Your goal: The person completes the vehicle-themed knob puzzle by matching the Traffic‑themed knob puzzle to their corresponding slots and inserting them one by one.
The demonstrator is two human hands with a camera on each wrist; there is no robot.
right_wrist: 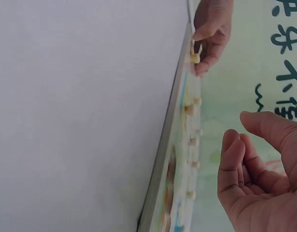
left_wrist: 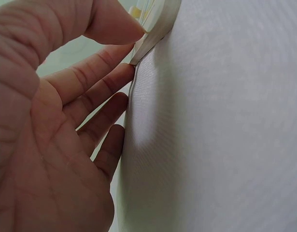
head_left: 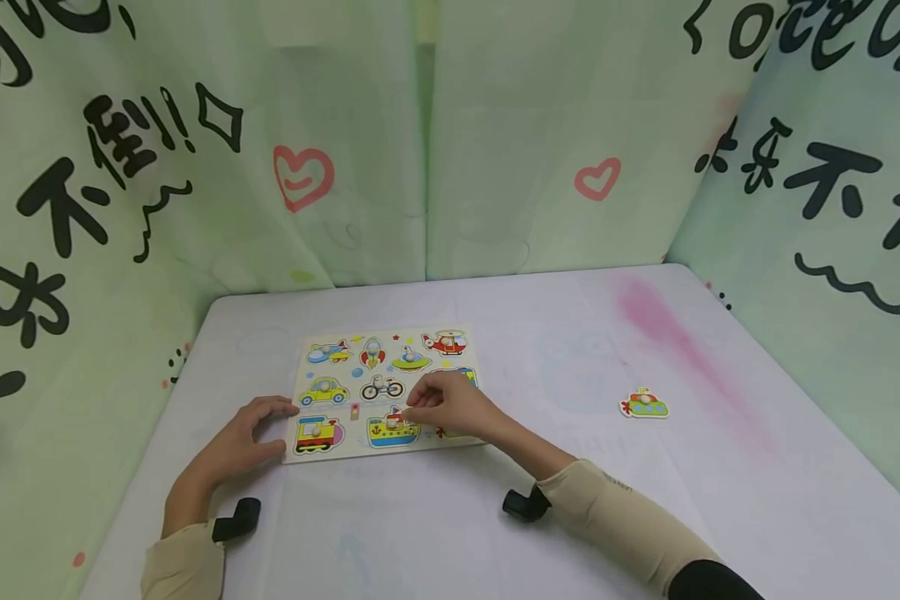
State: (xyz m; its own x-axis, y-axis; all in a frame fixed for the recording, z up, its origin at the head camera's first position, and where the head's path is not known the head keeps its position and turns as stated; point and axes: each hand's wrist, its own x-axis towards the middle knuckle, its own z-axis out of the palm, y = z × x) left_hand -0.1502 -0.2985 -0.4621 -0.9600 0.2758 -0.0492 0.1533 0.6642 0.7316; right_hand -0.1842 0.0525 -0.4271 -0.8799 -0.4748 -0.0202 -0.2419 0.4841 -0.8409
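A pale knobbed puzzle board with colourful vehicle pieces lies on the table. My left hand rests at its left edge, thumb and index fingertip touching the rim in the left wrist view. Over the board's right part is my right hand, beside the ship piece. In the right wrist view its thumb stands apart from its bent fingers, and nothing is between them. The right hand and wrist partly cover the bus piece and the lower right corner. A loose submarine piece lies to the right.
The white table carries a pink smear toward the back right. Green curtains with black writing and red hearts surround it at the back and sides. On the board sit a car, a bicycle, a train and a helicopter.
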